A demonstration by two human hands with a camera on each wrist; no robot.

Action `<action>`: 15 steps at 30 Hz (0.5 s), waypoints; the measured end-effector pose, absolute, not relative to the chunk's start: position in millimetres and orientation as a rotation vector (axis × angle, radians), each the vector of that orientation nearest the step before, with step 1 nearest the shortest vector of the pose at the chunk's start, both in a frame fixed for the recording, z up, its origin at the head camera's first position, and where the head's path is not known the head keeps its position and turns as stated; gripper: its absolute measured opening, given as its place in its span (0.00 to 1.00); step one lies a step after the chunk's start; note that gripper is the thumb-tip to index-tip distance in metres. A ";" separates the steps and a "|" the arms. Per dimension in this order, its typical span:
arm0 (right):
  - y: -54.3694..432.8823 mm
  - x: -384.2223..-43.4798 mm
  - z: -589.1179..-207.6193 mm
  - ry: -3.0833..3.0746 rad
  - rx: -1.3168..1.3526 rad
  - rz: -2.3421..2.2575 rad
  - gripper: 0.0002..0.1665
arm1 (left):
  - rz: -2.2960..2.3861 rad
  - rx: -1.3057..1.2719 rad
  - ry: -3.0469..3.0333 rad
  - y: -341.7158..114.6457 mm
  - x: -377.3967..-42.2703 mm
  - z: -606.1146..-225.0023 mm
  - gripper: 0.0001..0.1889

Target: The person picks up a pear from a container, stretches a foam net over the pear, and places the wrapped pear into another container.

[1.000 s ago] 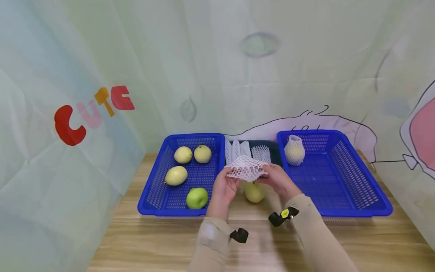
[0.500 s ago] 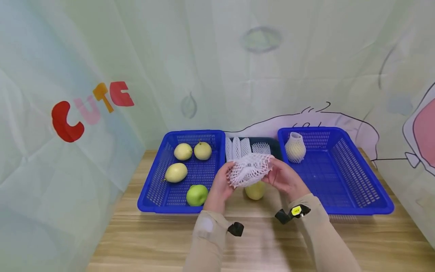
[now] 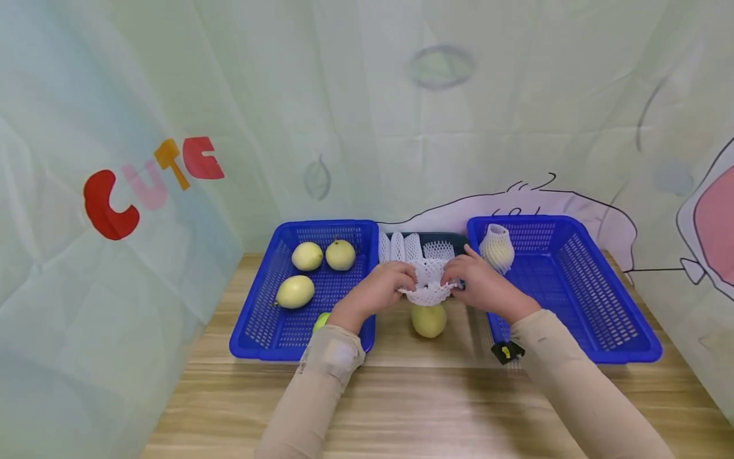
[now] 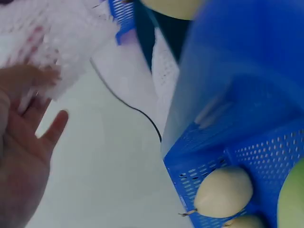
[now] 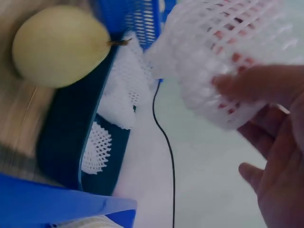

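Between both hands, a white foam fruit net (image 3: 429,282) is stretched wide above a yellow pear (image 3: 429,320) on the wooden table. The left hand (image 3: 383,288) pinches its left edge; the right hand (image 3: 478,285) pinches the right edge. In the right wrist view the thumb presses on the foam net (image 5: 223,61), with other fingers behind or inside the mesh. The left wrist view shows the left hand (image 4: 28,128) with fingers in the net (image 4: 71,42). The pear (image 5: 61,46) stands beside the dark green tray, stem towards it, below the net and untouched.
A blue basket (image 3: 246,325) at left holds several pears and a green apple (image 3: 321,320), partly hidden by the left arm. Behind the hands, a dark green tray (image 3: 460,241) holds folded foam nets (image 3: 397,247). The right blue basket (image 3: 631,319) contains a netted pear (image 3: 497,248).
The hands have turned over so their backs face up, and the net's rim is now pulled open between them. The left forearm has swung left, covering part of the apple. The pear stays put.
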State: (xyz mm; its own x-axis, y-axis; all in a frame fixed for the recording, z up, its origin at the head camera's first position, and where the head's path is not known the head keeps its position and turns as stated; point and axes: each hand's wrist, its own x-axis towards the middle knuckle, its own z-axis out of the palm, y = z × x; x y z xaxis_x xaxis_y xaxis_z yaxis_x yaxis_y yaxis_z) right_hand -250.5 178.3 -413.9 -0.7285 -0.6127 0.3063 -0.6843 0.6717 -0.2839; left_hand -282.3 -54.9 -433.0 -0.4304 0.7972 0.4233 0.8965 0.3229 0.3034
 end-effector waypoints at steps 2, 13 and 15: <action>174.5 -251.5 -414.2 -2.721 1.071 0.360 0.12 | -0.621 -1.570 -2.349 -52.8 -295.6 -448.5 0.12; 165.2 -249.0 -441.0 -2.821 1.068 0.044 0.13 | 0.115 -1.182 -3.003 -20.4 -257.5 -439.1 0.16; 162.7 -247.5 -444.6 -2.838 1.054 0.020 0.13 | 0.059 -1.096 -3.070 -17.1 -253.6 -444.2 0.16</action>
State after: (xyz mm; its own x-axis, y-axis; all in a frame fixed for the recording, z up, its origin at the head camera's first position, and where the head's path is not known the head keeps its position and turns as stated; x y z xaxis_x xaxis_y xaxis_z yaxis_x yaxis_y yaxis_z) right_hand -247.5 162.7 -444.6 -0.7516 -0.6501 0.1116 -0.6516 0.7581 0.0272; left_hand -253.6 -17.1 -444.2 -0.7679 0.6285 -0.1235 0.6328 0.7743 0.0059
